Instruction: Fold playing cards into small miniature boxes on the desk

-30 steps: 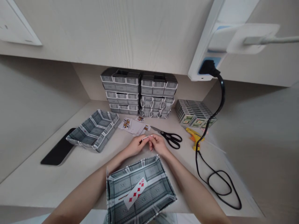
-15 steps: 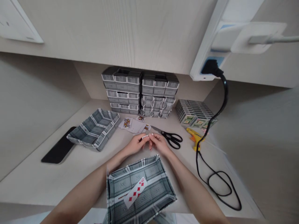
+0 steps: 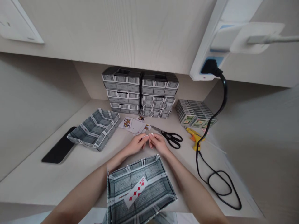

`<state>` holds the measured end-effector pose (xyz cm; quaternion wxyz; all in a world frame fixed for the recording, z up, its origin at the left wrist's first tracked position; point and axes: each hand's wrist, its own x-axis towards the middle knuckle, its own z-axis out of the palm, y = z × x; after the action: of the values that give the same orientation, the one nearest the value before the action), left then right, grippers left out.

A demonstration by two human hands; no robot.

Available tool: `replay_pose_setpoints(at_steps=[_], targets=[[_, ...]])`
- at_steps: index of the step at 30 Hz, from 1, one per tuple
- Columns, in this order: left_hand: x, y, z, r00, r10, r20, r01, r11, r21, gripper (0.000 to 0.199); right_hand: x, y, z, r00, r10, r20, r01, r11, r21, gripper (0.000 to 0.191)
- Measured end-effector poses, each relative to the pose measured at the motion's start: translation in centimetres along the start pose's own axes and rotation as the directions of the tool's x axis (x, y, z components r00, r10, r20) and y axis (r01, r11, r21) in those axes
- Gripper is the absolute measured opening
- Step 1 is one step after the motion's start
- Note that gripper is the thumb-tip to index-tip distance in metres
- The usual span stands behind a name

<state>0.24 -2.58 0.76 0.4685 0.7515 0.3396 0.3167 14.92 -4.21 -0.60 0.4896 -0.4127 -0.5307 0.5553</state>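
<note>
My left hand (image 3: 137,144) and my right hand (image 3: 158,143) meet above the desk, fingertips pinched on a small white piece of card (image 3: 146,136) between them. Most of that piece is hidden by the fingers. Below, between my forearms, stands a shallow tray made of playing cards (image 3: 151,174), backs facing inward. A cut strip of a nine of diamonds (image 3: 136,192) lies loose inside it. Just beyond my hands lie loose playing cards (image 3: 135,127), some face up. Black-handled scissors (image 3: 172,138) rest to the right of my right hand.
A second card tray (image 3: 93,127) sits at left by a black phone (image 3: 59,147). Stacked card boxes (image 3: 123,85) stand at the back, with packed card decks (image 3: 195,113) beside them. A yellow glue gun (image 3: 195,137) and its black cable (image 3: 224,180) lie right.
My fingers have shifted slightly around the small white piece, and a little more of it shows. The trays, scissors and cards stay where they were.
</note>
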Motion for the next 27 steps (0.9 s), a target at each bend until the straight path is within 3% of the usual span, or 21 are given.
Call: replay_pose_setpoints(at_steps=[8,14,21,27], targets=[[-0.1,-0.3,-0.3,0.999,-0.016,0.046,0.02,0.996,-0.089,0.038,-0.1,-0.1,-0.5,0.997,0.003,0.081,-0.017,0.985,0.173,0.031],[0.0,-0.1,-0.4,0.998,-0.032,0.047,0.034,0.999,-0.024,0.039,0.0,0.3,-0.7,1.0,-0.006,0.014,0.004,0.993,0.121,0.029],[0.4,-0.3,0.1,0.968,-0.249,-0.037,0.242,0.961,-0.133,0.044,0.2,0.6,-0.7,0.997,0.012,-0.075,0.003,0.981,0.195,0.032],[0.4,-0.8,0.0,0.98,-0.168,-0.107,0.158,0.983,-0.094,0.043,0.1,0.4,-0.6,1.0,0.02,-0.018,-0.016,0.981,0.194,0.028]])
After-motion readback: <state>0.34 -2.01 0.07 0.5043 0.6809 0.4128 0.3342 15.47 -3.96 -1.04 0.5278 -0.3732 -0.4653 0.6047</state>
